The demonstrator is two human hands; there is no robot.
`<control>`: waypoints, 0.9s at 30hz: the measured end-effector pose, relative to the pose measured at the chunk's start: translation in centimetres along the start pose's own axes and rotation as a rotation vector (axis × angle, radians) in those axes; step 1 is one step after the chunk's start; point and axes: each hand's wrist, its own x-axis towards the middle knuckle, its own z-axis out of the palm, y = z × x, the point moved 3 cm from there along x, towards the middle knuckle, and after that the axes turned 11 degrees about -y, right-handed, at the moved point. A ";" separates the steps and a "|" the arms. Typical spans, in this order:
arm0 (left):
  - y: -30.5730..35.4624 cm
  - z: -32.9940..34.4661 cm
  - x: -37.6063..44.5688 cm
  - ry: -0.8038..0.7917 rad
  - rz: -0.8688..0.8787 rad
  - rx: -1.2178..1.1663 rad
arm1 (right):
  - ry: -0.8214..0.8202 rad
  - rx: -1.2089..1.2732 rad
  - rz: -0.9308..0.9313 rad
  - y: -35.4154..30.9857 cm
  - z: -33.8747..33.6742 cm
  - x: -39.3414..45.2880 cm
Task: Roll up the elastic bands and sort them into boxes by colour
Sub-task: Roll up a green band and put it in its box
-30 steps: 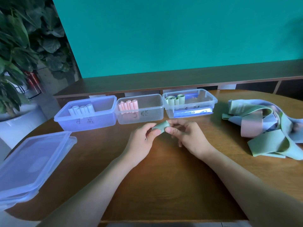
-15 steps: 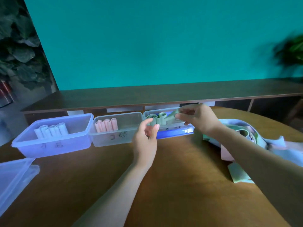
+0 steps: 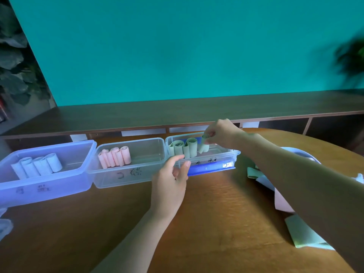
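L hand (image 3: 171, 180) relaxed, fingers loose, holding nothing, resting at front left corner of green box (image 3: 234, 153). Far left: blue box (image 3: 87, 152), white-blue rolls. Middle: clear box (image 3: 160, 146), pink rolls. R hand (image 3: 220, 133) pinches green roll (image 3: 204, 146) by its top, roll upright inside green box, just beside other green rolls. Step: placing. Next, likely: let go w/o roll springing open, then reach loose bands (image 3: 303, 233) at right.

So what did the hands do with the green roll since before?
The right hand took the green roll away from the left hand and lowered it into the right box, beside the other green rolls, still pinching it. The left hand let go. Pink rolls and white rolls stayed put.
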 end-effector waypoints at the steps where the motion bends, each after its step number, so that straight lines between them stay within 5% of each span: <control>1: 0.0 0.0 0.0 -0.003 0.002 0.002 | -0.009 -0.008 0.012 0.0 0.2 0.3; 12: 0.2 0.0 -0.1 -0.039 -0.027 0.011 | 0.093 0.129 0.050 0.5 1.5 0.9; 27: 0.2 0.1 -0.3 -0.083 -0.036 -0.040 | 0.004 0.217 0.142 0.5 1.0 0.2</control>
